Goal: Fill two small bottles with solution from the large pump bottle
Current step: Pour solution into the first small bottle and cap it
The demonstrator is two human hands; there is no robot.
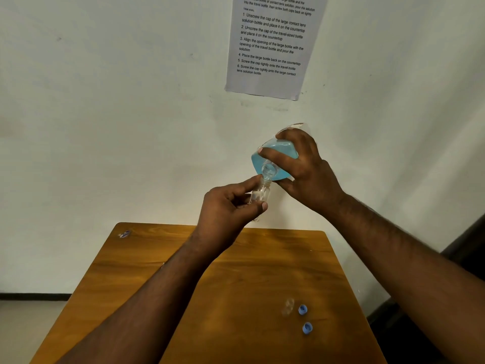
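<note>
Above the far edge of the wooden table, both hands are raised in front of the wall. Right hand grips the large bottle, fingers wrapped round its body; it's tipped over w/ the open neck pointing down, blue solution pooled toward the neck. Left hand pinches a small clear bottle betw. thumb and fingers, held roughly upright, its mouth right at the big bottle's neck, touching or nearly so; can't tell which. On the table, near the right edge, lies a second small clear bottle, w/ two blue caps just beside it, one nearer the person than the other. A printed instruction sheet hangs on the wall above.
</note>
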